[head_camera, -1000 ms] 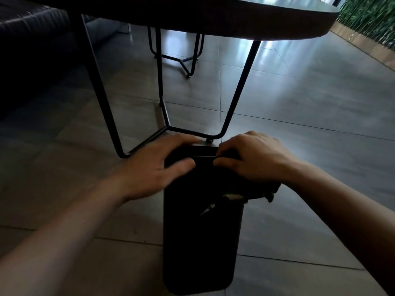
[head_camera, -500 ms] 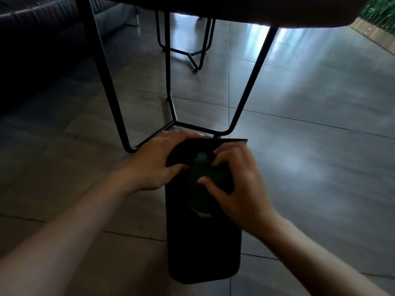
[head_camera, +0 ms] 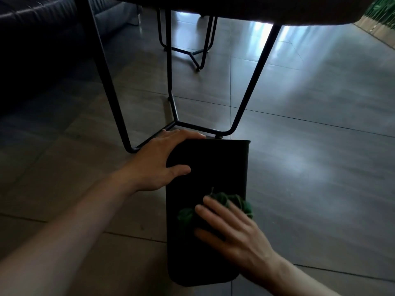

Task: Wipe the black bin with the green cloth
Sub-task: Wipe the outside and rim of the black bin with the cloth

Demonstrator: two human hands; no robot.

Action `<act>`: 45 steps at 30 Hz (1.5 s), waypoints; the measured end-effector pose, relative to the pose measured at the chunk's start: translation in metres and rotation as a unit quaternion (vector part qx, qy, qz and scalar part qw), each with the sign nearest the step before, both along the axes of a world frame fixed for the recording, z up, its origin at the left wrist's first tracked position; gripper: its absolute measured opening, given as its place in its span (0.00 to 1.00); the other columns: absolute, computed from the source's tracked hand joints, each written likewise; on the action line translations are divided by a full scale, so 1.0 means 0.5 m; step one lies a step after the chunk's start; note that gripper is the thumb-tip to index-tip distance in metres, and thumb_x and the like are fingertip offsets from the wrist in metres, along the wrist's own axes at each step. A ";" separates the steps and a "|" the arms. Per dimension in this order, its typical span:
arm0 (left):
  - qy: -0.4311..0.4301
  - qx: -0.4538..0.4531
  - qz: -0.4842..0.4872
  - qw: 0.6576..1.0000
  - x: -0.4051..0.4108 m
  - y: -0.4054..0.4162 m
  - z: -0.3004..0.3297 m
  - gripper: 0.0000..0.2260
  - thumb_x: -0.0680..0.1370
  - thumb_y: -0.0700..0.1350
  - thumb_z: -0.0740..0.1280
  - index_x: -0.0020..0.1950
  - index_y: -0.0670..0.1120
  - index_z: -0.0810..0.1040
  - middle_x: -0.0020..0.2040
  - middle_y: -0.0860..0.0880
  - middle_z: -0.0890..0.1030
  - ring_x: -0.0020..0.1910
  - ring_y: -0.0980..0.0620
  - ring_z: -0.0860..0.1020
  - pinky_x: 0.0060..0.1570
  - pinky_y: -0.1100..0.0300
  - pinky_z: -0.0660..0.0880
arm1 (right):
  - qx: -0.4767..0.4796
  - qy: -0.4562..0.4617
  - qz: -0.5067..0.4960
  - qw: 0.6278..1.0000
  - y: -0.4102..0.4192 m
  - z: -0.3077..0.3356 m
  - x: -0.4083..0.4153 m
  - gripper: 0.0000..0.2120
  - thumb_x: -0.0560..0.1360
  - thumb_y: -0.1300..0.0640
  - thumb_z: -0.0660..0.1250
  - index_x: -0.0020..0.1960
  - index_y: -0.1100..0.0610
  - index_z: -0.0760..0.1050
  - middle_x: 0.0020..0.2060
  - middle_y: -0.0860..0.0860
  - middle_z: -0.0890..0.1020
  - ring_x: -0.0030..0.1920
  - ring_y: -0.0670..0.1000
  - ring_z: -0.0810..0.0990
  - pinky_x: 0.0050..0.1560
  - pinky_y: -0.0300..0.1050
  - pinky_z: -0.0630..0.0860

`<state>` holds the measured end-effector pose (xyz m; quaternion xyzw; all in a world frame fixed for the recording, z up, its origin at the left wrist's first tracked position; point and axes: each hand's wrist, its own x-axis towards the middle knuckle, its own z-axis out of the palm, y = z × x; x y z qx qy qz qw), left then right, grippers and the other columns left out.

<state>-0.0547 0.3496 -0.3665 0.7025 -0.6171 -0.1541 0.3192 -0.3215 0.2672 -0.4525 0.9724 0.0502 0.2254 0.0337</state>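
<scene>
The black bin (head_camera: 215,165) lies on its side on the tiled floor, its open rim pointing away from me toward the table legs. My left hand (head_camera: 159,161) grips the bin's upper left corner near the rim, thumb on the top face. My right hand (head_camera: 230,229) presses the crumpled green cloth (head_camera: 222,201) flat against the bin's upward side, about midway along it. Most of the cloth is hidden under my fingers; green folds stick out above and to the left.
Black metal table legs (head_camera: 175,122) stand just beyond the bin's rim, under a dark tabletop (head_camera: 235,7). A dark sofa (head_camera: 32,50) fills the far left. A second metal frame (head_camera: 192,54) stands farther back. Green plants (head_camera: 382,9) line the far right.
My right hand has slid the green cloth down the bin's side, from near the rim toward the middle. My left hand has kept its grip at the rim corner.
</scene>
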 end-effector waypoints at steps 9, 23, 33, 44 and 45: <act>0.005 -0.009 0.000 1.000 -0.001 -0.004 0.001 0.30 0.74 0.46 0.75 0.71 0.64 0.69 0.66 0.63 0.75 0.67 0.53 0.72 0.70 0.52 0.68 | 0.025 -0.094 -0.108 0.989 -0.038 0.035 0.048 0.11 0.82 0.57 0.68 0.64 0.55 0.82 0.72 0.57 0.78 0.77 0.63 0.69 0.68 0.67 0.73; -0.005 -0.008 -0.026 1.000 -0.009 -0.006 0.001 0.28 0.74 0.49 0.74 0.69 0.68 0.67 0.66 0.65 0.75 0.70 0.59 0.71 0.66 0.77 0.52 | 0.053 -0.114 -0.134 0.983 -0.055 0.072 0.061 0.13 0.83 0.58 0.68 0.65 0.59 0.82 0.73 0.60 0.75 0.78 0.64 0.67 0.68 0.67 0.73; -0.006 0.008 -0.030 0.999 -0.017 -0.008 0.007 0.30 0.74 0.47 0.75 0.69 0.68 0.67 0.68 0.65 0.74 0.72 0.60 0.68 0.66 0.73 0.53 | 0.023 -0.053 -0.044 0.997 -0.026 0.063 0.012 0.13 0.87 0.57 0.60 0.65 0.55 0.81 0.72 0.57 0.78 0.78 0.61 0.69 0.71 0.62 0.73; -0.004 0.008 -0.041 0.999 -0.025 -0.004 0.015 0.29 0.72 0.50 0.74 0.68 0.68 0.68 0.66 0.66 0.73 0.69 0.67 0.66 0.63 0.80 0.52 | -0.195 0.146 0.063 0.968 0.052 -0.043 -0.087 0.26 0.77 0.44 0.72 0.72 0.47 0.71 0.75 0.45 0.74 0.79 0.48 0.65 0.79 0.51 0.60; -0.006 0.009 -0.042 0.999 -0.026 -0.005 0.015 0.29 0.72 0.49 0.74 0.68 0.67 0.68 0.66 0.65 0.74 0.70 0.64 0.68 0.64 0.79 0.52 | -0.170 0.111 0.060 0.977 0.044 -0.026 -0.077 0.21 0.80 0.46 0.70 0.71 0.49 0.73 0.74 0.48 0.75 0.79 0.51 0.64 0.78 0.52 0.64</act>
